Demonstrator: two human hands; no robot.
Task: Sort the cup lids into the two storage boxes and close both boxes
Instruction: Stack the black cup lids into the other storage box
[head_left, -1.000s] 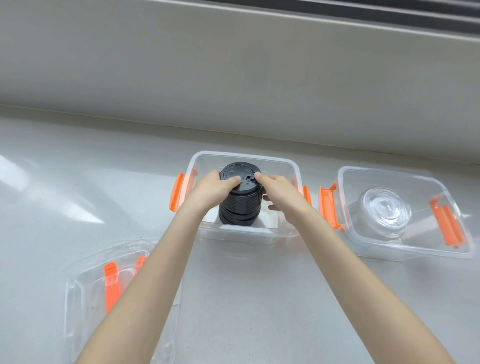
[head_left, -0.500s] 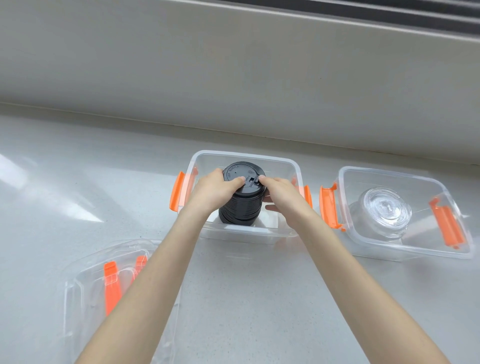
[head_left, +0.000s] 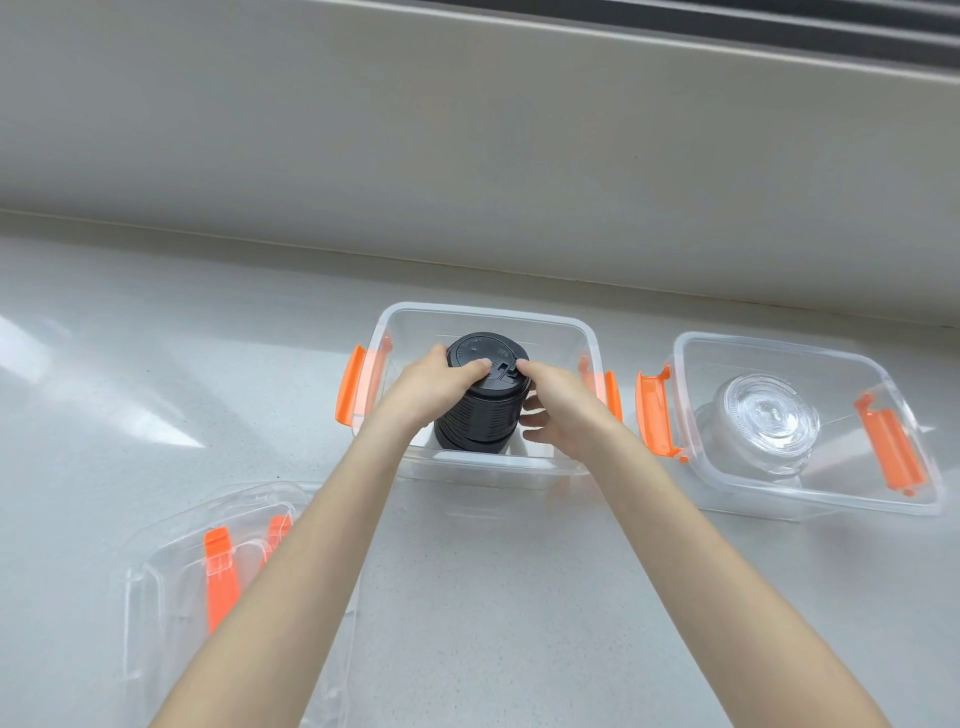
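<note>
A tall stack of black cup lids (head_left: 480, 410) stands upright inside the middle clear storage box (head_left: 488, 314), which has orange latches on both ends. My left hand (head_left: 431, 387) grips the stack's top from the left and my right hand (head_left: 563, 410) holds it from the right, thumbs resting on the uppermost lid. To the right, a second clear box (head_left: 810, 501) holds a stack of clear cup lids (head_left: 761, 423). Both boxes are open on top.
Clear box covers with orange clips (head_left: 221, 571) lie stacked at the near left, partly under my left forearm. The boxes sit on a pale glossy counter (head_left: 156, 374). A beige wall ledge (head_left: 467, 156) rises right behind them.
The black stack has sunk slightly lower in the middle box, and both hands have gone down with it. Everything else is unmoved.
</note>
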